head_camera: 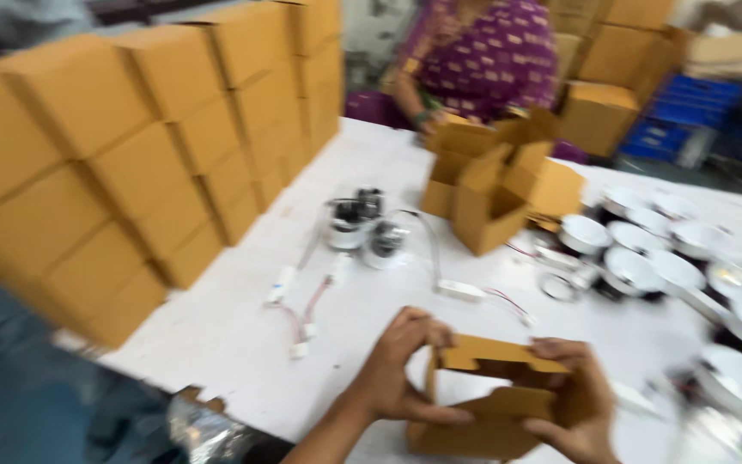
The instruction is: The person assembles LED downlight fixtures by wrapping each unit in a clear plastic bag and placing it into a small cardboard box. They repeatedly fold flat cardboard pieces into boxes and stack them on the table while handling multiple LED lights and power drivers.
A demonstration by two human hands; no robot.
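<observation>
Nearest me, the left hand [392, 369] and right hand [573, 399] both had their fingers closed on a half-folded cardboard box [487, 404], held low over the white table [234, 335]. Looked light and bendy, easy to crease, so best gripped by the side panels. Further back sat round white light fittings [637, 258], stacked boxes [130, 163], and a co-worker [483, 60].

Packing workshop, stacked brown cartons [130, 146], white worktable [242, 335] strewn with round light fittings [646, 258], wired drivers [461, 290]
</observation>
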